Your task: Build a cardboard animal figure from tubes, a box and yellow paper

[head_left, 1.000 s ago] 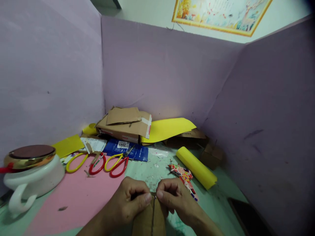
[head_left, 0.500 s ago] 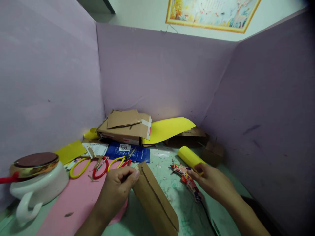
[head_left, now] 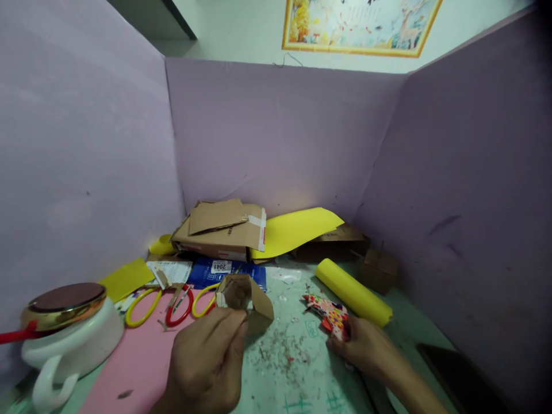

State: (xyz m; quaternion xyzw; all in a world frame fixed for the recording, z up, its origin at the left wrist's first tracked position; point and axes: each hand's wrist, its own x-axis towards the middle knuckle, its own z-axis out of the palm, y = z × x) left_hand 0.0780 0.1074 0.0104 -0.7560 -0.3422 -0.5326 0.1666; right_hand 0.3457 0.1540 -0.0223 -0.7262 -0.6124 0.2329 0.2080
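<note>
My left hand [head_left: 211, 356] is closed on a folded cardboard tube [head_left: 261, 307]. The tube's open end faces up and toward me, above the table beside the pink sheet [head_left: 142, 359]. My right hand [head_left: 362, 348] is wrapped around a hot glue gun [head_left: 325, 310] with a colourful pattern, its tip pointing left and away. A dark cord trails from it toward the near edge. Just beyond that hand lies a yellow paper roll [head_left: 353, 290]. Scissors with red and yellow handles [head_left: 179, 313] rest left of the tube, partly hidden behind it.
A white mug [head_left: 73, 342] with a gold-rimmed lid stands at the left. Flattened cardboard boxes [head_left: 224, 230] and a yellow sheet [head_left: 297, 230] lie at the back, with a blue package [head_left: 200, 273] before them. Purple panels [head_left: 276, 138] enclose the table. Scraps litter the middle.
My left hand has turned the cardboard so its open end shows instead of its long seam. My right hand has closed around the glue gun and moved slightly nearer to me.
</note>
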